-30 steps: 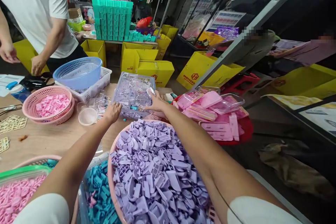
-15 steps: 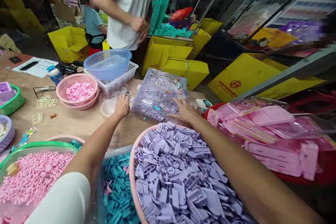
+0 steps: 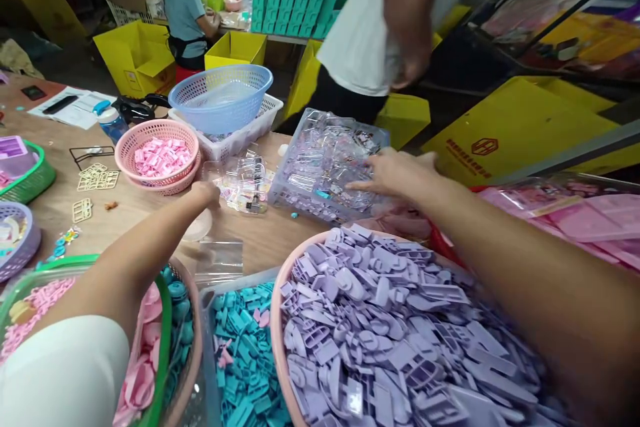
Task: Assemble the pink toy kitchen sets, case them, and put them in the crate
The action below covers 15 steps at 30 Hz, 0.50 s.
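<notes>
My left hand [image 3: 204, 196] is over the table, beside clear plastic packs [image 3: 245, 188] with small printed pieces in them. A pale round bowl [image 3: 199, 225] lies just below that hand, partly covered by my wrist. The left fingers are hidden from view. My right hand [image 3: 395, 175] reaches over the right side of a clear plastic bin [image 3: 287, 195], its fingers stretched apart at the filled transparent packs [image 3: 333, 157] inside. Nearer to me, a pink basket [image 3: 280, 340] is heaped with lilac plastic parts [image 3: 390, 320].
Teal parts [image 3: 245, 353] fill a tub left of the lilac heap. Pink baskets [image 3: 123, 157], a blue basket [image 3: 220, 103] and a bottle [image 3: 111, 121] stand farther back. A person in a white shirt [image 3: 355, 47] stands behind the bin. Yellow cartons [image 3: 520, 127] are beyond.
The view has shifted, so the table things appear farther right. My left hand has moved left, off the clear packs. The standing person has moved right. My right hand stays at the bin.
</notes>
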Each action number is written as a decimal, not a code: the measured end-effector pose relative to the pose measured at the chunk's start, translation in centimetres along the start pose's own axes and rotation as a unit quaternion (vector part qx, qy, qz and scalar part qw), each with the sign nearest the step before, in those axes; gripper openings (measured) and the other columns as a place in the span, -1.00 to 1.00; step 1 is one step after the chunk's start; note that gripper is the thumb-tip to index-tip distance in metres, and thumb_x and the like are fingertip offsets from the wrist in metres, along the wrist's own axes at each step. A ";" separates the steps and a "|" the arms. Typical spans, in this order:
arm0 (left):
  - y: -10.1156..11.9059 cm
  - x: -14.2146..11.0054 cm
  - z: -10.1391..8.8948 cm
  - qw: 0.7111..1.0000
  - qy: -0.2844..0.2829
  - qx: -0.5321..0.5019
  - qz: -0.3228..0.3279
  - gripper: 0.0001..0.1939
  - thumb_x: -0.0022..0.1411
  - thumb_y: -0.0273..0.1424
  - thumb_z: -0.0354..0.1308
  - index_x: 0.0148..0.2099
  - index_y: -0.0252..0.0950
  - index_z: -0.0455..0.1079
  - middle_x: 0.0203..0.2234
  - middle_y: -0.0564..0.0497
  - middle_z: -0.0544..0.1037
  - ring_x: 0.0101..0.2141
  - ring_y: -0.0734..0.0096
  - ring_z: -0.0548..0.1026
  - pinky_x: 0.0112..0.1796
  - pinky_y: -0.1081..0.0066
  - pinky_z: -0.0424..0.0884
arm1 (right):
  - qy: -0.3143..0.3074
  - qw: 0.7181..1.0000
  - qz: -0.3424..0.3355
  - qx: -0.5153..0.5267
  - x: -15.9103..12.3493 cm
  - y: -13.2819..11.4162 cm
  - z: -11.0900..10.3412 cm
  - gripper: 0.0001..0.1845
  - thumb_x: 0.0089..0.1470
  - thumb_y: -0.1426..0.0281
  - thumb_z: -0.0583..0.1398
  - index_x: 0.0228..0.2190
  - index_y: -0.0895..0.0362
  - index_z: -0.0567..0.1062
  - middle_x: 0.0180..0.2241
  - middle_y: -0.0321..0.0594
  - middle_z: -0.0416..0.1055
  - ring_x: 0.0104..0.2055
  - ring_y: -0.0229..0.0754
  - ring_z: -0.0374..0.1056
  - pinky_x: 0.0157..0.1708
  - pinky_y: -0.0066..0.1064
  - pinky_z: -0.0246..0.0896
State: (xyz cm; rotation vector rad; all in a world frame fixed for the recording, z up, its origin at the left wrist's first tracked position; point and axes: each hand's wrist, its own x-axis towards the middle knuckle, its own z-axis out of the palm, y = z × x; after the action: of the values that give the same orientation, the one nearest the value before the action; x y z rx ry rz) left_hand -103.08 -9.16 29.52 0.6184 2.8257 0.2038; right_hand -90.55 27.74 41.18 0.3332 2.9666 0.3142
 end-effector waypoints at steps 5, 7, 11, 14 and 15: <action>0.4 0.6 -2.5 0.995 -0.019 0.076 0.057 -0.33 0.29 -0.26 0.12 0.38 -0.33 0.13 0.26 -0.35 0.25 0.22 -0.15 0.25 0.16 0.01 0.23 | -0.051 0.991 -0.119 0.011 4.7 -8.5 -5.1 -0.28 0.09 -0.14 0.18 0.07 0.12 0.51 0.03 0.06 0.48 0.08 0.22 0.39 0.04 0.01 0.32; 1.0 1.1 -2.7 0.992 -0.029 0.097 0.071 -0.20 0.29 -0.22 0.13 0.47 -0.20 -0.09 0.38 -0.28 0.05 0.27 -0.21 0.17 0.17 -0.04 0.22 | -0.045 0.986 -0.162 0.015 6.7 -12.8 -5.0 -0.28 0.09 -0.04 0.24 0.17 0.08 0.41 0.13 0.00 0.40 0.18 0.15 0.30 0.14 -0.11 0.25; 1.6 2.2 -1.8 0.996 -0.049 0.071 0.011 -0.07 0.30 -0.05 0.08 0.50 -0.13 -0.34 0.46 -0.18 -0.23 0.31 -0.40 0.06 0.19 -0.15 0.19 | -0.037 0.985 -0.167 0.019 10.6 -19.3 -2.0 -0.03 -0.02 0.00 0.34 0.31 0.04 0.16 0.28 0.07 0.11 0.32 0.21 0.10 0.22 -0.03 0.15; 1.5 3.0 -0.7 0.997 -0.069 0.017 -0.013 -0.04 0.29 0.00 0.07 0.50 -0.10 -0.41 0.46 -0.17 -0.20 0.31 -0.38 0.08 0.21 -0.14 0.17 | -0.075 0.984 -0.154 0.048 13.3 -21.1 1.3 0.14 -0.08 -0.01 0.37 0.37 0.02 0.00 0.37 0.10 -0.09 0.37 0.26 -0.01 0.27 0.06 0.06; 1.4 3.2 -0.3 0.997 -0.072 0.002 -0.012 -0.02 0.28 0.01 0.07 0.50 -0.11 -0.42 0.46 -0.18 -0.18 0.31 -0.36 0.11 0.22 -0.12 0.17 | -0.089 0.983 -0.153 0.056 14.1 -21.4 2.4 0.18 -0.10 -0.01 0.38 0.38 0.03 -0.03 0.39 0.12 -0.14 0.38 0.28 -0.03 0.28 0.08 0.04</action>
State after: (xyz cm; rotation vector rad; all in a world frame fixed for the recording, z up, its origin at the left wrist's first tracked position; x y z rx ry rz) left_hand -105.46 -6.52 29.43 0.5759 2.6937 0.1428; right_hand -108.16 11.07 32.54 -0.0815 2.8047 0.0772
